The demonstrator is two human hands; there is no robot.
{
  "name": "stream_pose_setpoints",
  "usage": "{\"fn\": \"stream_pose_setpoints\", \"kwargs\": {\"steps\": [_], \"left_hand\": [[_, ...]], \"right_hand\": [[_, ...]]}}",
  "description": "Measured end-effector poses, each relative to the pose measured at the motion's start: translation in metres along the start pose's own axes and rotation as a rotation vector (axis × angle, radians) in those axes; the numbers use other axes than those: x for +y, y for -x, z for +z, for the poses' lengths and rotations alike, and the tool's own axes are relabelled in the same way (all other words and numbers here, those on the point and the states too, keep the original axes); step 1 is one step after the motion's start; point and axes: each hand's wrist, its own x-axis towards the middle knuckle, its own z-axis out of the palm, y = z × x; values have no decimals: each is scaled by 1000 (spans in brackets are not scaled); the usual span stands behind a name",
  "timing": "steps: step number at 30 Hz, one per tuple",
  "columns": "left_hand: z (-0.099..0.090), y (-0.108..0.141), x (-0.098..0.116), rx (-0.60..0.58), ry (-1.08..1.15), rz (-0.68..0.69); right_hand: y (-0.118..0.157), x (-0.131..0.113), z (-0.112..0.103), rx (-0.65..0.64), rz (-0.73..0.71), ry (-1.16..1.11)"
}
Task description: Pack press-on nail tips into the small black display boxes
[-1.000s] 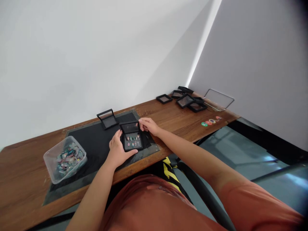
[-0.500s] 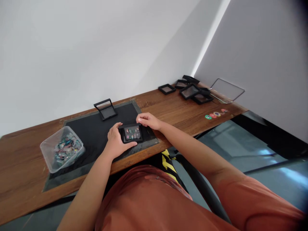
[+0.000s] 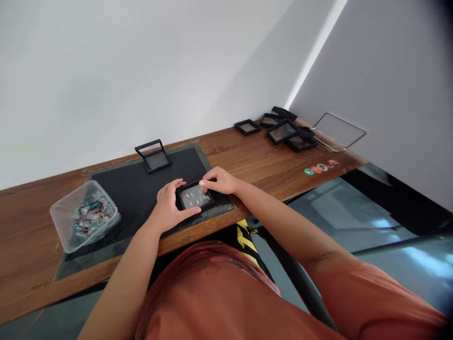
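A small black display frame (image 3: 196, 205) lies on the dark mat in front of me, with several small coloured pieces showing through its clear window. My left hand (image 3: 170, 204) grips its left side, thumb along the near edge and fingers at the far left corner. At the far right corner, my right hand (image 3: 218, 181) has thumb and forefinger closed together on the frame's edge and window. Farther back on the mat, another black frame (image 3: 158, 162) stands hinged open with its lid raised.
A clear plastic tub (image 3: 58, 222) of small shiny pieces stands at the left on the mat (image 3: 123, 189). Several black frames (image 3: 283, 131) are piled at the back right, near a wire stand (image 3: 345, 150). Round coloured stickers (image 3: 316, 169) lie along the right table edge.
The frame's raised lid has come down and it now looks flat. My right hand has moved from beside the far right corner onto it. My left hand still grips the left side.
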Motion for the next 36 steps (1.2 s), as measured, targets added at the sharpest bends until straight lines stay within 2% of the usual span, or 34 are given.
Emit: {"fn": "stream_pose_setpoints", "kwargs": {"steps": [21, 36], "left_hand": [[2, -1, 2, 24, -8, -33], [3, -1, 2, 25, -20, -27]], "right_hand": [[1, -2, 0, -3, 2, 21], [4, -2, 6, 36, 18, -64]]}}
